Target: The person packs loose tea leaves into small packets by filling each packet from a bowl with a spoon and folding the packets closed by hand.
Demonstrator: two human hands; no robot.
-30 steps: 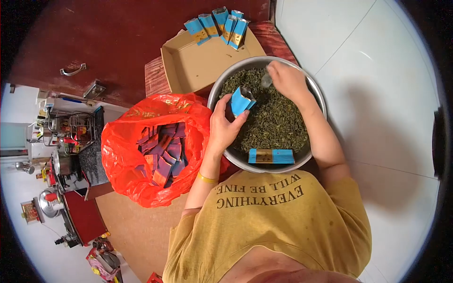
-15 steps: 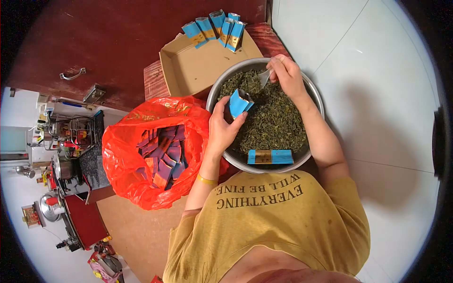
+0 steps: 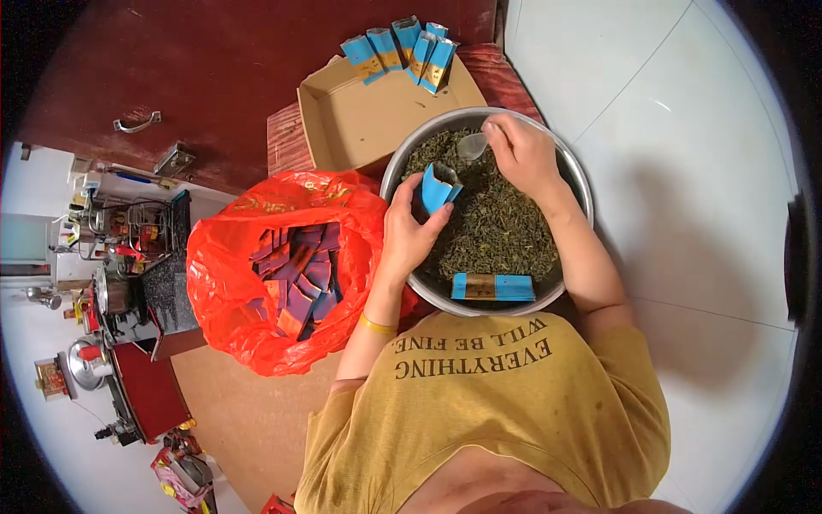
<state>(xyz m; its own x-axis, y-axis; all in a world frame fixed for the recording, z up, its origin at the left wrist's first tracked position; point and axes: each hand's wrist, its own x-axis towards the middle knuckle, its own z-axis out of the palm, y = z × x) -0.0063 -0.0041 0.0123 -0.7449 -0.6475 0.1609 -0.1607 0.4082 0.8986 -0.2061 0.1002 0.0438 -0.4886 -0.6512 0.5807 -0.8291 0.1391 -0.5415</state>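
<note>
Over on the left, a bunch of purple-and-orange packets [image 3: 294, 283] is held in a red plastic bag [image 3: 208, 283]. Next up, a blue pouch [image 3: 438, 192] is grasped in the left hand [image 3: 411, 233] above dark dried leaves [image 3: 497, 223] in a metal bowl [image 3: 585, 193], open mouth aimed up and away from the body, long axis tipped slightly right. Near the bowl's close rim, a flat blue-and-gold pouch [image 3: 492, 287] is laid sideways. Finally, a clear spoon [image 3: 472, 146] is pinched in the right hand [image 3: 524, 158], apart from the held pouch.

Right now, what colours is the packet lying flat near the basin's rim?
The packet is blue with a gold-brown band, clearest in the head view.
</note>
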